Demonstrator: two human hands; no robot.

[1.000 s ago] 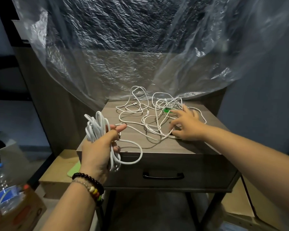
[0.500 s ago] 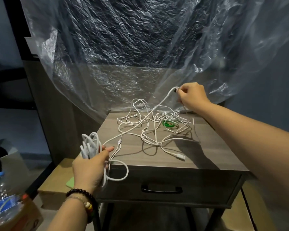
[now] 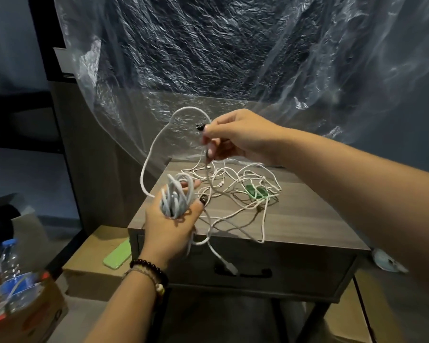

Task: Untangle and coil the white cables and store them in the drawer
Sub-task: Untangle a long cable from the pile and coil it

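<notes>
The left hand (image 3: 169, 219) holds a coil of white cable (image 3: 176, 196) off the front left corner of the bench (image 3: 307, 219), fingers curled round the loops. The right hand (image 3: 235, 139) pinches the same cable's free end above the back left corner, and a slack arc runs between the two hands. The rest of the white cables (image 3: 238, 191) lie in a knot across the middle of the bench top, with a green tie (image 3: 255, 191) among them. One plug (image 3: 229, 267) dangles over the front edge, in front of the closed drawer (image 3: 245, 266).

The risk, as I judge it: a strand under the right hand seems to run into the knot, so pulling could tighten it or drag the heap off the front edge. The bundle may also spring loose if the left grip slackens.
</notes>
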